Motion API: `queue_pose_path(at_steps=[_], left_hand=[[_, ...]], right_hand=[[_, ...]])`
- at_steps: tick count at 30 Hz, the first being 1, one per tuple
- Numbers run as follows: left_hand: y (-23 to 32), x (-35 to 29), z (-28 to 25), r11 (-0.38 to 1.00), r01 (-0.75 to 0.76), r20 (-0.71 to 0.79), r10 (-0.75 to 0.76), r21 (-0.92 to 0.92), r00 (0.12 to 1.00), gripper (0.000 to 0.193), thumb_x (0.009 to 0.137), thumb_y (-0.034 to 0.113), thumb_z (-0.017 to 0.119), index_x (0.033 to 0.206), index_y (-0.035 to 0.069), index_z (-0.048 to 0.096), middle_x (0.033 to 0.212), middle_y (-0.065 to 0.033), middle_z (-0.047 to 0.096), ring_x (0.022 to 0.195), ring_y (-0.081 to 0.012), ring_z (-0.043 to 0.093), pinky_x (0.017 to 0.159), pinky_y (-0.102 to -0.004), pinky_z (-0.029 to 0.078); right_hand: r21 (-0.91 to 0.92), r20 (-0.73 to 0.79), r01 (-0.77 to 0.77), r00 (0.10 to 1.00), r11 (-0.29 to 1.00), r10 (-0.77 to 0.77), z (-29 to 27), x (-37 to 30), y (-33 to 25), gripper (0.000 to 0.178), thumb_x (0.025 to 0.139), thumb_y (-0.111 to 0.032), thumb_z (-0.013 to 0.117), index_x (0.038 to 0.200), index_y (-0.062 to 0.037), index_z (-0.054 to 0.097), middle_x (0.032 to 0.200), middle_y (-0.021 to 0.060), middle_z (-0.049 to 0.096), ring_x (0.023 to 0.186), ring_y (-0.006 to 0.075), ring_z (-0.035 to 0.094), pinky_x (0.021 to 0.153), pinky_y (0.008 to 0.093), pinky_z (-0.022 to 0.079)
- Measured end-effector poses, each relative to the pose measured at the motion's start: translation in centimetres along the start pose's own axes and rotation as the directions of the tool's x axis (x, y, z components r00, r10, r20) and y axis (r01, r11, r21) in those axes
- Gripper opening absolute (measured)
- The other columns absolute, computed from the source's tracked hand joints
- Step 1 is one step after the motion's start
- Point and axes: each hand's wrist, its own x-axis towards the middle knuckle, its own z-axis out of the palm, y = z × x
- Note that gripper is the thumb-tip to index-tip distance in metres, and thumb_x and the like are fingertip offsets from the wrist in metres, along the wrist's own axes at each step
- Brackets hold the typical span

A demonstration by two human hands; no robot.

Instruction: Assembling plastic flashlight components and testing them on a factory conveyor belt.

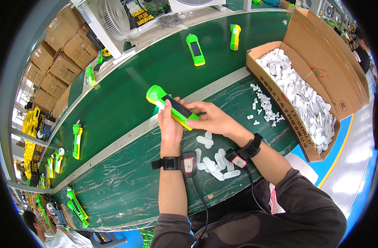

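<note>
My left hand (169, 126) grips a bright green flashlight (171, 105) with a dark panel on its side, held above the green workbench (127, 182). My right hand (211, 119) presses its fingertips against the lower end of the same flashlight. Both wrists wear black straps with small devices and cables. Just below my hands lies a small pile of white oblong plastic parts (213, 161) on the bench.
A large open cardboard box (354, 82) full of white plastic parts stands at the right, with small white bits (263, 107) scattered beside it. More green flashlights (195, 49) lie on the conveyor belt (127, 82). Stacked cartons (61, 53) and a fan (113, 18) stand beyond. Another person (44, 231) sits at lower left.
</note>
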Motion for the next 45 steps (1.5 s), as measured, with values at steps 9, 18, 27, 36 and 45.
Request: queue_pose_path(at_steps=[9, 18, 27, 36, 45], left_hand=[[0.6, 0.6, -0.8, 0.927, 0.097, 0.129, -0.053, -0.363, 0.99, 0.055, 0.095, 0.053, 0.04, 0.119, 0.004, 0.047, 0.112, -0.0121, 0.054, 0.107, -0.0272, 0.053, 0.097, -0.0414, 0.04], [0.7, 1.1, -2.5, 0.856, -0.021, 0.051, 0.056, -0.517, 0.997, 0.049, 0.093, 0.05, 0.046, 0.116, 0.007, 0.052, 0.116, -0.0117, 0.056, 0.109, -0.0255, 0.053, 0.101, -0.042, 0.039], [1.0, 0.8, -1.9, 0.881, 0.012, 0.091, 0.035, -0.472, 0.995, 0.051, 0.092, 0.053, 0.047, 0.109, 0.006, 0.052, 0.104, -0.0078, 0.056, 0.098, -0.023, 0.054, 0.095, -0.0393, 0.043], [0.3, -0.2, 0.6, 0.956, 0.141, 0.126, -0.111, -0.257, 0.986, 0.032, 0.086, 0.01, 0.059, 0.114, 0.007, 0.044, 0.09, -0.0059, 0.051, 0.083, -0.0185, 0.052, 0.081, -0.0373, 0.048], [0.0, 0.0, 0.3, 0.948, 0.252, 0.127, -0.231, -0.194, 0.965, 0.03, 0.083, 0.004, 0.06, 0.109, 0.007, 0.046, 0.087, -0.0075, 0.051, 0.077, -0.0173, 0.051, 0.069, -0.0333, 0.047]], right_hand=[[0.352, 0.146, -0.269, 0.962, 0.897, 0.231, -1.3, 0.1, -0.8, 0.041, 0.085, -0.018, 0.056, 0.116, 0.0078, 0.052, 0.094, 0.0163, 0.064, 0.074, 0.0176, 0.064, 0.061, 0.026, 0.05], [0.325, 0.215, -0.352, 0.931, 0.878, 0.294, -1.2, 0.3, -0.3, 0.042, 0.086, -0.027, 0.059, 0.108, 0.0081, 0.053, 0.091, 0.0157, 0.065, 0.068, 0.0199, 0.063, 0.057, 0.0276, 0.049], [-0.65, -0.006, 0.066, 0.996, 0.757, -0.092, -0.1, -0.9, -2.4, 0.04, 0.073, -0.031, 0.075, 0.085, 0.0055, 0.066, 0.071, 0.0157, 0.065, 0.067, 0.0136, 0.067, 0.053, 0.0259, 0.05], [-0.318, 0.008, -0.212, 0.974, 0.924, 0.226, -1.5, -0.9, -2.7, 0.042, 0.083, -0.035, 0.065, 0.083, 0.0067, 0.066, 0.068, 0.0134, 0.066, 0.055, 0.0156, 0.067, 0.05, 0.028, 0.051], [-0.824, -0.48, -0.474, 0.875, 0.309, 0.061, -8.7, -4.9, -5.3, 0.049, 0.05, -0.009, 0.084, 0.094, -0.0036, 0.061, 0.089, 0.0112, 0.064, 0.087, 0.03, 0.061, 0.072, 0.0399, 0.048]])
